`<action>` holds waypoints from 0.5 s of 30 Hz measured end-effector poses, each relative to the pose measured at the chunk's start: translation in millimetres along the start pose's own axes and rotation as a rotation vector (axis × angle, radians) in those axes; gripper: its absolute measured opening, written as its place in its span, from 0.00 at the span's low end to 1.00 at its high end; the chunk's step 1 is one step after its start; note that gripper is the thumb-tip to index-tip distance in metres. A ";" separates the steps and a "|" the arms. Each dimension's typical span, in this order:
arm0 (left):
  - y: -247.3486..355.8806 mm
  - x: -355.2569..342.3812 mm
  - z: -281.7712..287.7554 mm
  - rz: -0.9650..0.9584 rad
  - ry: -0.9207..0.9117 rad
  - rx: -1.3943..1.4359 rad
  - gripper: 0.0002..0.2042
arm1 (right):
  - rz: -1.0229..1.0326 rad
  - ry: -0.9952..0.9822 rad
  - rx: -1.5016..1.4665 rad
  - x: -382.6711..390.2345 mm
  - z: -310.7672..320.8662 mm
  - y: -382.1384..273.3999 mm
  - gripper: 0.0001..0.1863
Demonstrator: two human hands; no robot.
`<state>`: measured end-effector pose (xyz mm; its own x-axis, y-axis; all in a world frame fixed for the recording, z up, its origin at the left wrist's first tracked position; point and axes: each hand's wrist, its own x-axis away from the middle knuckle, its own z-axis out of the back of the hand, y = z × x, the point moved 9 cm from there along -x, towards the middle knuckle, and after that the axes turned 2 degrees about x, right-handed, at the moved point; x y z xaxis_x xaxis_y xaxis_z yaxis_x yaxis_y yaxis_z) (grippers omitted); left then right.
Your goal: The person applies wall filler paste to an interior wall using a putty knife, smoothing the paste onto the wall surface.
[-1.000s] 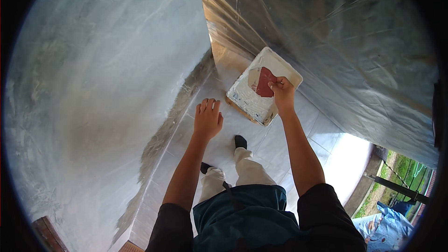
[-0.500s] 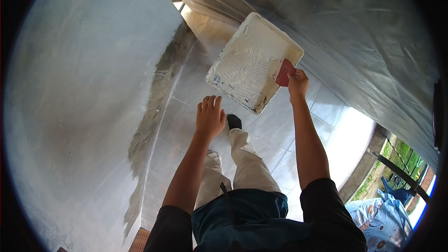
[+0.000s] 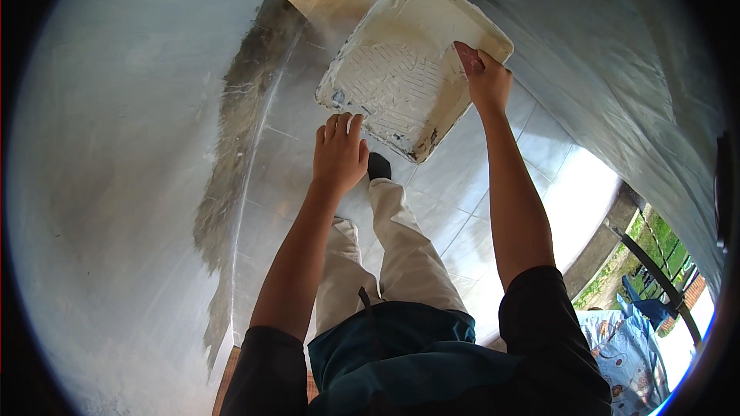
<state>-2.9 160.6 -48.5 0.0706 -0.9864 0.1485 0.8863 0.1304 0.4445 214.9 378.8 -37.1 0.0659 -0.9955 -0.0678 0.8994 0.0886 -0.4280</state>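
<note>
A paint tray with a ribbed bottom, smeared with off-white paint, is ahead of me. My right hand is closed on a small red scraper at the tray's right side. The scraper's working edge is down inside the tray, largely hidden from me. Beside the tray's near left rim is my left hand, its fingers stretched out and holding nothing. Whether its fingertips touch the rim, I cannot tell.
To my left rises a whitish coated wall, with a bare grey strip along its bottom. Plastic sheeting hangs on the right. Grey tiles cover the floor. Patterned light-blue plastic lies at the lower right.
The tray now appears higher in the view and nearer to my left hand. My right hand has tilted the scraper and moved up along the tray's right side.
</note>
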 end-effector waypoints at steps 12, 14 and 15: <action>0.5 8.6 -7.7 -0.007 -0.026 0.009 0.24 | 0.022 -0.096 0.131 -9.5 2.1 -25.5 0.09; 0.8 10.4 -10.1 -0.005 -0.033 0.001 0.25 | -0.029 -0.150 0.211 -12.4 -1.2 -20.7 0.10; 1.4 12.5 -10.6 -0.004 -0.033 0.002 0.25 | -0.029 -0.151 0.212 -11.8 -3.0 -19.4 0.10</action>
<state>4.0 147.4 -55.4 0.0520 -0.9830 0.1760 0.8855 0.1269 0.4470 195.4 388.9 -30.7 0.0885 -0.9926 0.0835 0.9713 0.0674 -0.2281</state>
